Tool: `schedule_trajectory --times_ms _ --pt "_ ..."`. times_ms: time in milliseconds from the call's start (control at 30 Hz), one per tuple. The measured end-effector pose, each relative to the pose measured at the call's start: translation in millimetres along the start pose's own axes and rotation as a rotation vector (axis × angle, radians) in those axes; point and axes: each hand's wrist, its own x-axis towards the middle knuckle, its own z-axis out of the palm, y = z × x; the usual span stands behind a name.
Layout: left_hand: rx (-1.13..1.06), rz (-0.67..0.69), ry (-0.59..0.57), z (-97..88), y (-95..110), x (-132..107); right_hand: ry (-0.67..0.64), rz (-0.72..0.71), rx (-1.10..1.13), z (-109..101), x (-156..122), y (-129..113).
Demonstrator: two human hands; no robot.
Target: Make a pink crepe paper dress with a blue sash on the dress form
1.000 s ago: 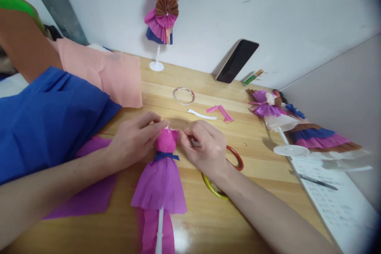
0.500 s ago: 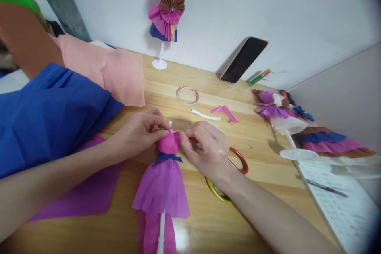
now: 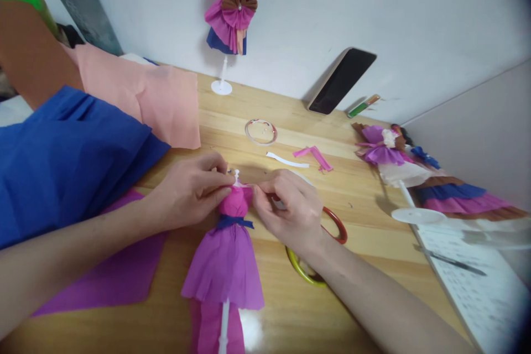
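Note:
A small mannequin [image 3: 237, 173], its white neck showing, wears a bright pink paper bodice [image 3: 238, 202] and a purple paper skirt [image 3: 226, 268]. A dark blue strip [image 3: 235, 222] is tied at the waist, and the white stand pole [image 3: 224, 323] comes out below. My left hand [image 3: 193, 188] is closed, thumb and forefinger pinching at the bodice's upper left edge beside the neck. On the other side, my right hand [image 3: 290, 202] pinches the bodice's top right edge, drawn out in a thin line. Exact fingertip contact is partly hidden.
Scissors [image 3: 337, 225] with red and yellow-green handles lie partly under my right hand. Behind are a wire coil [image 3: 261, 133], white strip [image 3: 288, 160], pink scraps [image 3: 313, 157] and a leaning phone [image 3: 343, 82]. Blue paper [image 3: 74, 160] lies left; dressed mannequins [image 3: 238, 11] stand behind and lie right.
My left fingertips have slid slightly down and left off the neck, uncovering more of its white top. The right hand keeps its pinch nearly in place.

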Motion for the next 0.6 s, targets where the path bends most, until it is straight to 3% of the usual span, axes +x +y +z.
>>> schedule_trajectory --times_ms 133,300,600 --pt "0.265 0.236 0.039 -0.3 -2.1 -3.1 -0.022 0.252 0.125 -3.4 3.8 -0.2" --pt "0.295 0.298 0.104 0.4 -0.2 -3.9 -0.090 0.546 0.514 -7.3 8.7 1.0" --pt "0.321 0.369 0.088 2.9 -2.3 -9.6 -0.154 0.642 0.659 -9.0 7.6 -2.7"
